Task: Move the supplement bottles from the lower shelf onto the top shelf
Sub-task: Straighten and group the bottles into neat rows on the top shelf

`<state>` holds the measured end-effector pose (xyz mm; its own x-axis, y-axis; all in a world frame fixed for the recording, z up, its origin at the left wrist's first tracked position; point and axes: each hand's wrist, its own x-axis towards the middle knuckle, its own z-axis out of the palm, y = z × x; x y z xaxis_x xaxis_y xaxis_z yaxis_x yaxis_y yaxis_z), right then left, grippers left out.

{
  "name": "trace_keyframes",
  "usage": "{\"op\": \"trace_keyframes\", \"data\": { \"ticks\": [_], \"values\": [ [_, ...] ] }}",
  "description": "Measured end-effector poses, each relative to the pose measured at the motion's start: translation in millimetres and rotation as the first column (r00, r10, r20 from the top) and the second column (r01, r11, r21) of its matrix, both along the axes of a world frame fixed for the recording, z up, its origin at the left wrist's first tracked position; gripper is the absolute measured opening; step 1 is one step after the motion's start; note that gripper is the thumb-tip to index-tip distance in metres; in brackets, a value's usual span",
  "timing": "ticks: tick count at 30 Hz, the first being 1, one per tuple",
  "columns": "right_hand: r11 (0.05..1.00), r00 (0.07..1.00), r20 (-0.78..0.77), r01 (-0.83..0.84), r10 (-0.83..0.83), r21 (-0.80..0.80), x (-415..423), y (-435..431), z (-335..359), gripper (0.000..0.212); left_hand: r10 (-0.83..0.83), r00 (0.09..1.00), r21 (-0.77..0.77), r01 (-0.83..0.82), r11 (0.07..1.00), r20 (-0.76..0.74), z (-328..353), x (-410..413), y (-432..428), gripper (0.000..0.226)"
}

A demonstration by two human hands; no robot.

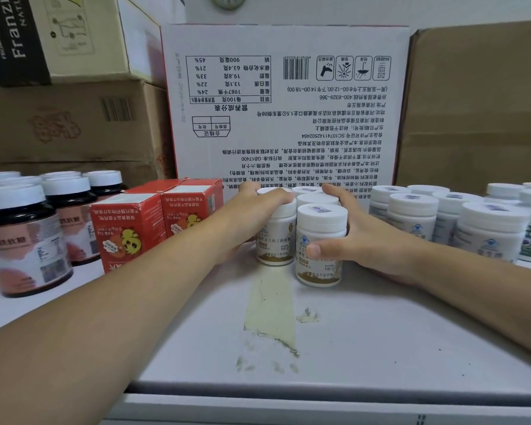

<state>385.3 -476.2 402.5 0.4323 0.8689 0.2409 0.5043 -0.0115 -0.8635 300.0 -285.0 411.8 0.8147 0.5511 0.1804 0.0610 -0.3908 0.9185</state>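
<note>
A small cluster of white supplement bottles (319,240) with white caps and gold-printed labels stands on the grey shelf (350,332), just in front of a big white carton. My left hand (255,216) curls over the cap and left side of the left front bottle (276,240). My right hand (359,237) wraps the right side of the cluster, thumb across the label of the nearest bottle. Both hands enclose the group from either side. The rear bottles show only their caps.
A white printed carton (288,102) stands right behind the bottles. Two red boxes (154,222) and dark jars with white lids (25,240) stand at the left. More white bottles (442,219) crowd the right. Brown cartons (472,102) fill the back. A tape patch (270,308) marks the shelf.
</note>
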Motion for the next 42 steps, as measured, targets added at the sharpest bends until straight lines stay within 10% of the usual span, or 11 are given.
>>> {"op": "trace_keyframes", "data": {
  "ticks": [17,25,33,39,42],
  "values": [
    [0.999,0.999,0.025,0.03,-0.029,-0.029,-1.4,-0.3,1.0,0.14,0.003,1.0,-0.019,-0.002,1.0,0.017,-2.9,1.9,6.6,0.092],
    [0.998,0.998,0.051,0.048,-0.046,-0.034,2.6,-1.2,-1.3,0.109,0.01,1.0,-0.011,-0.01,1.0,0.023,-3.2,-0.1,6.1,0.095],
    [1.0,0.998,0.061,0.02,-0.02,-0.01,4.9,4.5,-5.5,0.129,0.021,0.999,-0.009,-0.021,1.0,0.044,-0.8,-2.0,0.8,0.099],
    [1.0,1.0,0.029,0.01,-0.011,0.02,2.0,0.4,-3.8,0.089,-0.007,0.999,-0.006,0.007,1.0,0.048,-0.3,-3.3,-1.1,0.095],
    [1.0,0.999,0.042,0.021,-0.021,0.001,0.5,1.9,-3.5,0.119,-0.002,0.999,-0.017,0.003,1.0,0.043,-0.5,-3.4,-2.1,0.094]
  ]
}}
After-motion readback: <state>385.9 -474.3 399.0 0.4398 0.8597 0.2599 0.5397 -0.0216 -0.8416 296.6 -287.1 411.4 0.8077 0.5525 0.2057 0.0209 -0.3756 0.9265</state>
